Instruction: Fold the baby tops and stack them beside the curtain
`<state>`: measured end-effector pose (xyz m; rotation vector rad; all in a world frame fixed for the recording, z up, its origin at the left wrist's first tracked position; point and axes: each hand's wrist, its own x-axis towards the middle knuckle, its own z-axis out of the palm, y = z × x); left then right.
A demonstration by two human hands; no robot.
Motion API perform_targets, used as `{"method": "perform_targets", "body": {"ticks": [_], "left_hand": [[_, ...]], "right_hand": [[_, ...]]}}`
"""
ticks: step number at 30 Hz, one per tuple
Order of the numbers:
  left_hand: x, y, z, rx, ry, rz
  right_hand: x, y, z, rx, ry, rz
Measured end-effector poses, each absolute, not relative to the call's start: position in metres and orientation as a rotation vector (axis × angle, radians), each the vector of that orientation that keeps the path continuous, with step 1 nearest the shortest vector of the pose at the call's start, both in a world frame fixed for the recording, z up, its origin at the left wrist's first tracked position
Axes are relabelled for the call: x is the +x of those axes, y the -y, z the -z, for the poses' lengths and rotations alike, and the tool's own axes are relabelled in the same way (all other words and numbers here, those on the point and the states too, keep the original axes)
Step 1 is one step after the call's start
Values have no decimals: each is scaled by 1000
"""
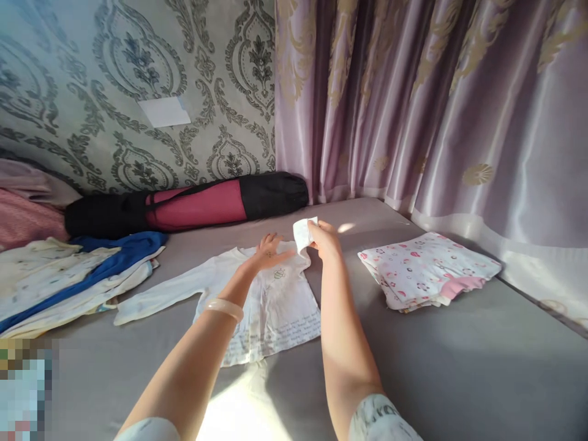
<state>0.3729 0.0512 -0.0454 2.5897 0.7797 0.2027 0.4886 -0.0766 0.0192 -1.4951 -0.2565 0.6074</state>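
A small white long-sleeved shirt (275, 306) lies front up on the grey bed, with a small printed figure on its chest and rows of lettering near the hem. Its sleeve on the left is stretched out flat. My left hand (271, 251) rests on the upper chest, fingers spread. Between the fingers of my right hand (326, 237) is the end of the other sleeve (303, 234), lifted a little above the bed. A pale bangle (224, 308) circles my left wrist.
Folded clothes with pink and red prints (427, 269) lie on the right. Several white and blue garments (114, 263) are spread at the left. A long black and red bag (197, 205) runs along the wall. Purple curtains (367, 92) hang behind the grey bed (459, 367).
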Motion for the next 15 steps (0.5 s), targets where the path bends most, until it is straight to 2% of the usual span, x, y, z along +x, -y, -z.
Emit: {"method": "perform_targets", "body": {"ticks": [3,8,15], "left_hand": [[335,-61,47,2188,-905,-486],[281,-66,56,1389,-998,-681],[272,-60,73,1163,-987,-779]], "right_hand": [[481,65,-14,-1547,329,-612],[461,36,2,-1746,574,-494],[407,16,14,-1951,997,-382]]}}
